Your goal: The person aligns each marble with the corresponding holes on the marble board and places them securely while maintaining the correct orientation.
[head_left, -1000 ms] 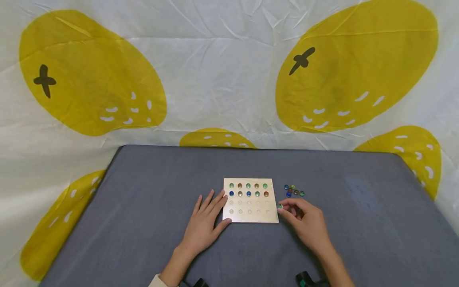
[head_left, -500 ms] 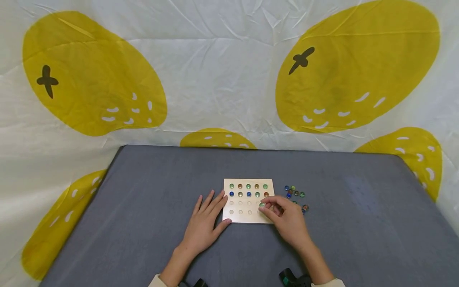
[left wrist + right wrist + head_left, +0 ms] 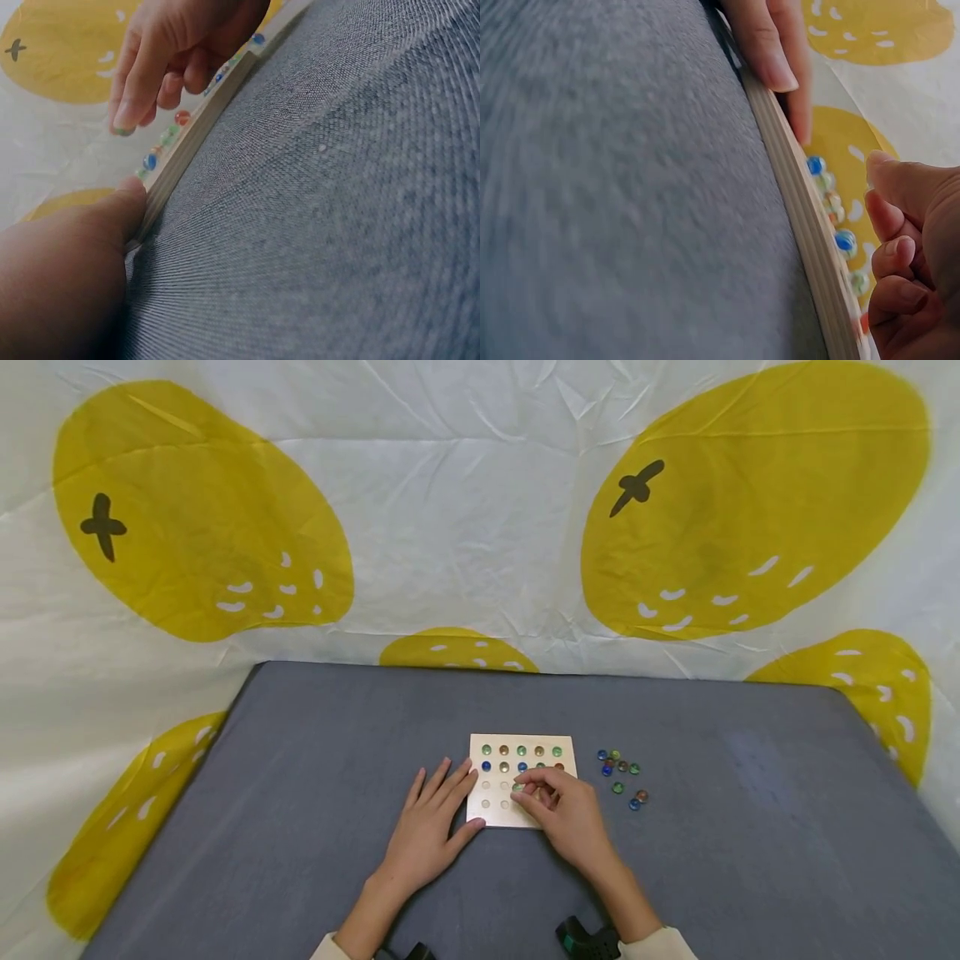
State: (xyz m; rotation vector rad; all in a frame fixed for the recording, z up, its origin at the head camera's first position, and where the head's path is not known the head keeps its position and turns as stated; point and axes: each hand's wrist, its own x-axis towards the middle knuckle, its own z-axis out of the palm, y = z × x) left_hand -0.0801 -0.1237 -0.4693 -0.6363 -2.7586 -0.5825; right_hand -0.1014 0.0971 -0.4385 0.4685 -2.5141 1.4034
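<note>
A pale wooden board [image 3: 495,819] with rows of round hollows lies on the grey cloth. Glass marbles in green, blue and amber sit in its two back rows; bare hollows show at the front left. My left hand [image 3: 429,828] rests along the board's left side, fingers spread and fairly straight, the thumb at the front corner. Over the middle of the board, my right hand [image 3: 572,822] pinches a green marble [image 3: 517,787] between thumb and index finger, above the third row. In the left wrist view that marble [image 3: 123,133] peeks below the fingertips, apart from the board.
Several loose marbles [image 3: 622,766] lie on the cloth right of the board. Closer to me are a green marble [image 3: 618,787], a reddish marble [image 3: 642,796] and a blue marble [image 3: 634,805]. A patterned curtain [image 3: 465,527] hangs behind the table [image 3: 337,710].
My right hand has carried the green marble leftward from beside the board's right edge to over its middle, uncovering loose marbles on the right. My left hand has stayed in place.
</note>
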